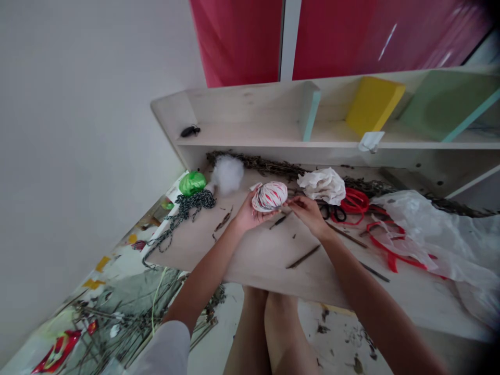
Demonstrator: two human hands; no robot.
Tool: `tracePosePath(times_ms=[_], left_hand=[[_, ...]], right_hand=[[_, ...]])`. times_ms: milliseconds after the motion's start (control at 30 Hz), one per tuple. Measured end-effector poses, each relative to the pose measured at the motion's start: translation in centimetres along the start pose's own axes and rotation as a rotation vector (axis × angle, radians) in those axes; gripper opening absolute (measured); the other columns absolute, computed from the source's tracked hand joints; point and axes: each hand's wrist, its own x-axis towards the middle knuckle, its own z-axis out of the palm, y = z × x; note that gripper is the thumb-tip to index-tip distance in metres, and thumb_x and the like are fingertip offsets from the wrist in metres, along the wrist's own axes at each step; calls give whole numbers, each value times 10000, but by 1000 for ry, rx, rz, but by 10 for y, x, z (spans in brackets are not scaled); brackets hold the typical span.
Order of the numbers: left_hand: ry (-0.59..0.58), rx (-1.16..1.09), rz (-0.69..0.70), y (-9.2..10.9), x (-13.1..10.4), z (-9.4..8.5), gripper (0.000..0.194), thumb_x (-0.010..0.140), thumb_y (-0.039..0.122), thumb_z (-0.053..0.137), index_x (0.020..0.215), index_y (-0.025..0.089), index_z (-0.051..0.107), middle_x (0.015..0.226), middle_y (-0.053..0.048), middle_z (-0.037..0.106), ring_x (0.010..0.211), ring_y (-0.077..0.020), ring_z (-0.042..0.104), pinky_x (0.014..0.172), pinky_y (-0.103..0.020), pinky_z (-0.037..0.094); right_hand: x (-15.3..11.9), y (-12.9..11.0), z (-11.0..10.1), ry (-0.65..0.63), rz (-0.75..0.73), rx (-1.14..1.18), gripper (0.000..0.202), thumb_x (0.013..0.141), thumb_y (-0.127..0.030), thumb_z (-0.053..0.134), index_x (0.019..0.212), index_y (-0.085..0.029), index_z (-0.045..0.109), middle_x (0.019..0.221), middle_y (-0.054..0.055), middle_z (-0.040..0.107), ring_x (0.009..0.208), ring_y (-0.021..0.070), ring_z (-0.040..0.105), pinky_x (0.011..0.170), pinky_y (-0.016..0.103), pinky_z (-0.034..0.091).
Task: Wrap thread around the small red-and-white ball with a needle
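We've got working room from the tabletop's front edge back to a loose stick, right of middle. Past that, held over the tabletop's middle: white-and-red ball. Our left hand is cupped round it from the left and below; right hand has fingers bent at its right side — can't tell if they're closed on a strand. We'd judge it light, soft, not fragile, maybe slick; best held palm under with a gentle squeeze, as outer wraps could slip. Dark cord crowds the left edge, red ribbon the right side. Toward the back edge, fluff and crumpled white sheet limit reach — shelf above them.
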Motion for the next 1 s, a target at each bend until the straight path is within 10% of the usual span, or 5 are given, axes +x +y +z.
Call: tracePosePath(times_ms=[367, 667, 1000], left_hand=[[246, -7, 232, -5, 6, 5, 406, 842, 348, 601, 1245, 316, 560, 1222, -8, 633, 957, -144, 640, 780, -258, 543], [442, 193, 436, -8, 15, -2, 521, 670, 346, 758, 1161, 260, 603, 1131, -24, 664, 792, -113, 629, 543, -164, 424], [406, 475, 564, -18, 12, 10, 699, 489, 230, 858, 1137, 196, 598, 1080, -57, 664, 1054, -204, 598, 939, -294, 444]], right_hand=[[-5, 4, 5, -134, -5, -35, 335, 693, -519, 652, 675, -192, 586, 491, -27, 520, 400, 95, 419, 403, 236, 321], [-11, -9, 5, -255, 6, 42, 414, 675, -581, 680, 658, -183, 568, 512, -34, 507, 394, 77, 426, 407, 229, 333], [-13, -25, -6, -266, 123, 413, 285, 668, -442, 719, 748, -183, 630, 515, -53, 470, 450, 71, 373, 423, 220, 287]])
